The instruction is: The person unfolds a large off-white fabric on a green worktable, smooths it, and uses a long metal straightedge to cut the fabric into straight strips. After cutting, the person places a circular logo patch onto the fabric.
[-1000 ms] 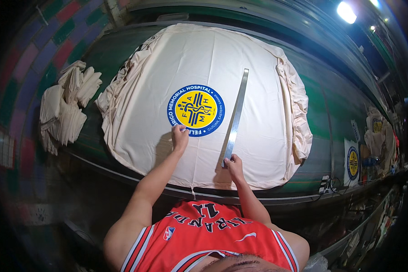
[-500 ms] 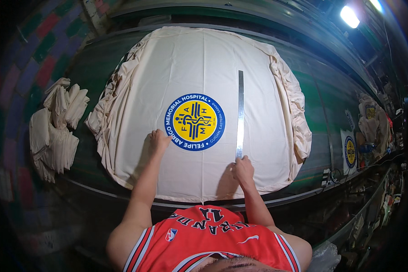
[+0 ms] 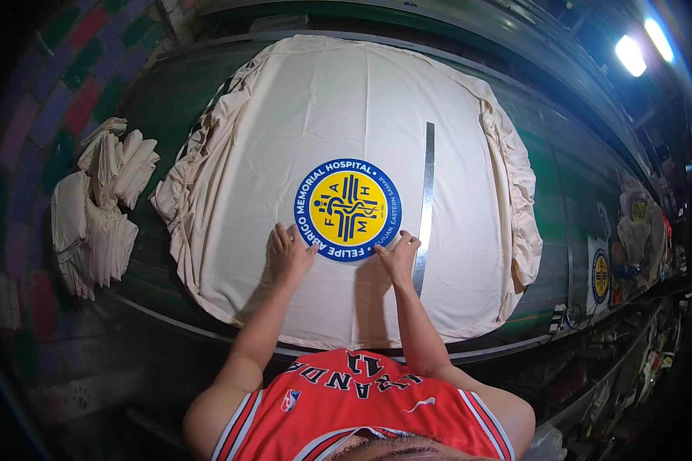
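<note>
A cream cloth (image 3: 338,107) lies spread over a rounded green table. On it sits a round blue and yellow emblem (image 3: 347,209). My left hand (image 3: 288,253) rests flat on the cloth, fingers touching the emblem's lower left edge. My right hand (image 3: 398,257) presses on the emblem's lower right edge, fingers apart. A long metal ruler (image 3: 425,207) lies on the cloth just right of the emblem, its near end beside my right hand.
A pile of folded cream cloths (image 3: 100,203) sits on the left part of the green table (image 3: 161,100). At the far right lie another round emblem on white backing (image 3: 600,273) and more cream cloth (image 3: 642,223). A bright lamp (image 3: 642,46) shines above.
My right hand has left the ruler's near end and moved left onto the emblem's edge. My left hand shifted to the emblem's lower left. The ruler now lies straighter.
</note>
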`<state>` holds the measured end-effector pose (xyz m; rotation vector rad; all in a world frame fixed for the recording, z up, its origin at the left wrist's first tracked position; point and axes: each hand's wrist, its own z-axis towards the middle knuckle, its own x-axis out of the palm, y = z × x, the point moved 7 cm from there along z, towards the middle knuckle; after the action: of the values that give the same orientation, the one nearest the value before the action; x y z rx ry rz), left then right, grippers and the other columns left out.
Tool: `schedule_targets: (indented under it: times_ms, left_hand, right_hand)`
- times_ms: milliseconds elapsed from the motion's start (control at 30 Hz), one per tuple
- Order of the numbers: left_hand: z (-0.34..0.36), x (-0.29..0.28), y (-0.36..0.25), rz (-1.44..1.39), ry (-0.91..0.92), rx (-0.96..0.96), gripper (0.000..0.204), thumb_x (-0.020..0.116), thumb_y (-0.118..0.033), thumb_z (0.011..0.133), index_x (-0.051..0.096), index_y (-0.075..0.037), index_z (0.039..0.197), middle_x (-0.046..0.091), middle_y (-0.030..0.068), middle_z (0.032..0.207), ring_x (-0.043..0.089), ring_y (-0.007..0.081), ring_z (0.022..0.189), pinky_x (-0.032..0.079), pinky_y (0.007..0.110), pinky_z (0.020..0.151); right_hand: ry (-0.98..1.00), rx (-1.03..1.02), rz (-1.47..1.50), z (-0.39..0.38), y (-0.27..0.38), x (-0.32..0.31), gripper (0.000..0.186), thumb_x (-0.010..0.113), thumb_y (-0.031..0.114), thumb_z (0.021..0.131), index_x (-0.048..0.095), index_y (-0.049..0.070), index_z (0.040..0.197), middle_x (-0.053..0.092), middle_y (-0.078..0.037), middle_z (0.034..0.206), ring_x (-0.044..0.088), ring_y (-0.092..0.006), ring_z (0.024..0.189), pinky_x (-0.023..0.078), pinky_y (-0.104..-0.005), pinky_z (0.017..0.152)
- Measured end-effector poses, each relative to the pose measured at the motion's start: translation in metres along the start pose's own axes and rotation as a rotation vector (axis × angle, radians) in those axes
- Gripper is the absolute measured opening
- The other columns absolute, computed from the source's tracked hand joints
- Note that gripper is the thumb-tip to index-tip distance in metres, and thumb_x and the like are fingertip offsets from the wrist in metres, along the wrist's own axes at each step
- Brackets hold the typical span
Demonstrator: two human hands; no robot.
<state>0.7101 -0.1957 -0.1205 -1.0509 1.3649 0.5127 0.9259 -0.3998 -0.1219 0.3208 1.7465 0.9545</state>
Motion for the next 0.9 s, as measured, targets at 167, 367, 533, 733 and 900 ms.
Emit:
schedule_targets:
  times_ms: [167,367,533,733,900]
  left_hand:
    - [-0.005,-0.001,-0.004,0.016,-0.033,-0.006,0.081,0.072,-0.044,0.087,0.035,-0.001,0.146,0.025,0.0307,0.155,0.020,0.0455,0.147,0.020,0.057,0.118]
    - [0.009,0.018,-0.010,0.014,-0.102,0.041,0.080,0.072,-0.040,0.087,0.036,0.001,0.147,0.021,0.0305,0.156,0.020,0.0473,0.146,0.020,0.061,0.116]
    - [0.076,0.019,-0.031,-0.266,-0.381,0.276,0.072,0.074,-0.028,0.086,0.041,0.003,0.142,0.021,0.0301,0.155,0.024,0.0495,0.142,0.021,0.063,0.114]
    - [0.111,0.019,-0.069,-0.295,-0.363,0.361,0.053,0.073,-0.020,0.086,0.051,0.001,0.129,0.037,0.0231,0.142,0.035,0.0423,0.135,0.021,0.064,0.113]
    - [0.066,0.040,-0.091,-0.011,-0.141,0.305,0.057,0.065,-0.038,0.092,0.049,-0.002,0.134,0.039,0.0195,0.142,0.033,0.0394,0.138,0.017,0.068,0.112]
  right_hand:
    - [-0.088,0.111,0.174,0.005,-0.005,0.001,0.082,0.086,0.014,0.073,0.039,-0.003,0.139,0.054,-0.032,0.121,0.059,-0.0404,0.110,0.048,-0.0416,0.097]
    - [-0.001,-0.280,0.187,0.044,0.015,-0.001,0.053,0.077,0.004,0.081,0.056,0.001,0.130,0.070,-0.017,0.104,0.071,-0.0264,0.085,0.055,-0.0347,0.075]
    - [-0.106,-0.272,0.320,0.122,0.029,-0.001,0.037,0.074,0.000,0.081,0.066,0.001,0.117,0.069,-0.016,0.108,0.071,-0.0278,0.088,0.055,-0.0364,0.078]
    - [-0.391,-0.258,-0.244,0.147,0.032,-0.023,0.040,0.075,0.006,0.077,0.068,0.005,0.117,0.060,-0.020,0.128,0.053,-0.0406,0.122,0.045,-0.0488,0.100]
    - [-0.123,-0.574,-0.326,0.107,0.032,0.017,0.033,0.071,0.007,0.078,0.069,0.006,0.110,0.060,-0.017,0.123,0.053,-0.0354,0.119,0.047,-0.0472,0.093]
